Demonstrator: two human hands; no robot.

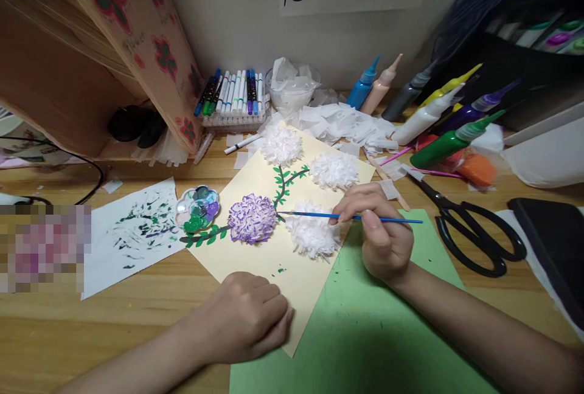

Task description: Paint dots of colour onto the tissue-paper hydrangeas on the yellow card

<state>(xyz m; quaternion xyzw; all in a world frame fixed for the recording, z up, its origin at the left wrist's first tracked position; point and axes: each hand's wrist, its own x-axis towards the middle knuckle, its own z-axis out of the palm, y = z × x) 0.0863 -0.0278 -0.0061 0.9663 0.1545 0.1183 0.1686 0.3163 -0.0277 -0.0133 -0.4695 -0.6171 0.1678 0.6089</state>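
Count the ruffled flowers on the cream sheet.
4: purple-tipped flower at left; top white flower; upper-right white flower; lower-right white flower, crossed by the brush. None seem hidden.

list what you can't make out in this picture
- Head view: the left hand's palm and fingertips, hidden by its own curled fingers and back.
- Head view: the tip of the paintbrush, too small to tell whether it touches the purple flower.
- Head view: the far end of the black object, cut off by the right edge.
- Head view: whatever lies under the pixelated patch at left.
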